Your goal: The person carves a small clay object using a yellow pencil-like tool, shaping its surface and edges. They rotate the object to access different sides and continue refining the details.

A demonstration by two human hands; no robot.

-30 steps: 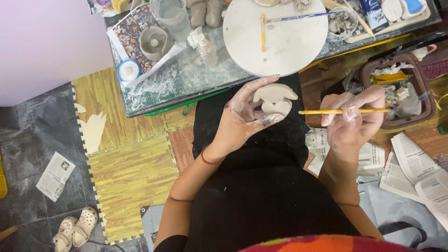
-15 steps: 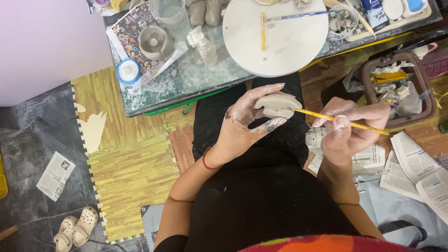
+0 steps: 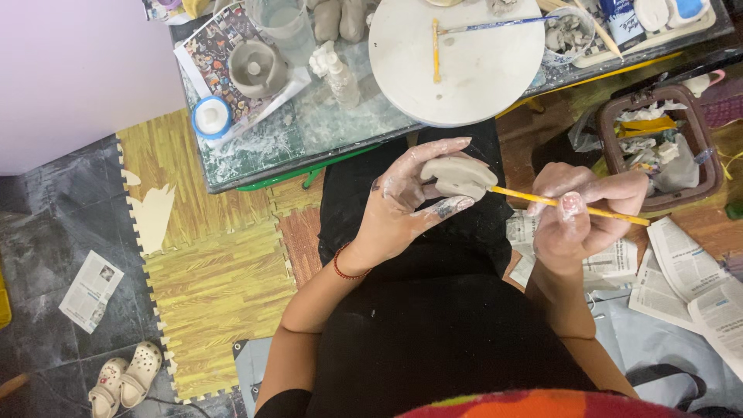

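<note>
The left hand [image 3: 410,197] cups a grey clay piece [image 3: 458,176], with the fingers curled around it from above and below and smeared with wet clay. The clay piece sits above the person's lap, just in front of the near edge of the table [image 3: 325,135]. A red cord bracelet [image 3: 346,267] circles the left wrist.

The right hand [image 3: 576,213] pinches a thin yellow tool [image 3: 569,204] between thumb and fingers. The tool lies nearly level, and its left end touches the right side of the clay piece. The tip itself is too small to tell whether it is a brush or a point.

On the table, directly beyond the hands, stands a round white turntable [image 3: 480,70]. A second yellow stick [image 3: 436,50] and a blue-handled tool [image 3: 495,25] lie on it. To its left are a small white figurine [image 3: 334,68], a clear cup [image 3: 286,27], a grey clay dish [image 3: 255,68] on a printed page, and a blue-rimmed tub [image 3: 210,116].

To the right of the right hand, a dark basket [image 3: 654,143] holds rags and scraps. Newspaper sheets [image 3: 681,282] lie on the floor below it. On the left, yellow foam floor tiles [image 3: 217,294] cover the floor, with a pair of white shoes [image 3: 124,379] near the lower edge.
</note>
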